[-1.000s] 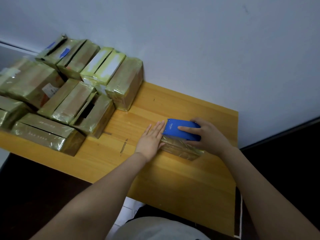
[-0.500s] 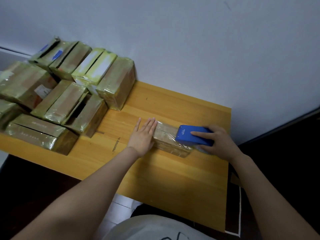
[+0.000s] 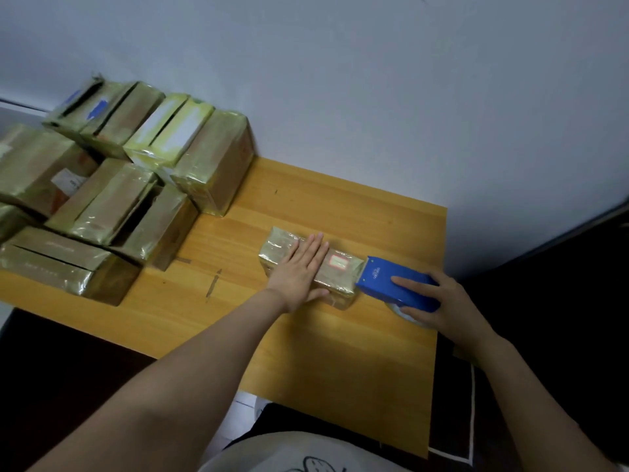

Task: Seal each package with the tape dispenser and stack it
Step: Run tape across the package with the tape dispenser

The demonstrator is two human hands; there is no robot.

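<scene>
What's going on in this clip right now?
A person is taping a small package on a wooden table. The left hand lies flat on top of it, while the right hand holds a blue tape dispenser at the package's right end. A pile of wrapped packages sits at the table's left, by the wall.

packages on table (image 3: 340,212): about 10, one (image 3: 279,245) apart | tape dispenser (image 3: 384,279): 1 | hands: 2

Left hand (image 3: 299,267) flat on package (image 3: 340,277)
</scene>
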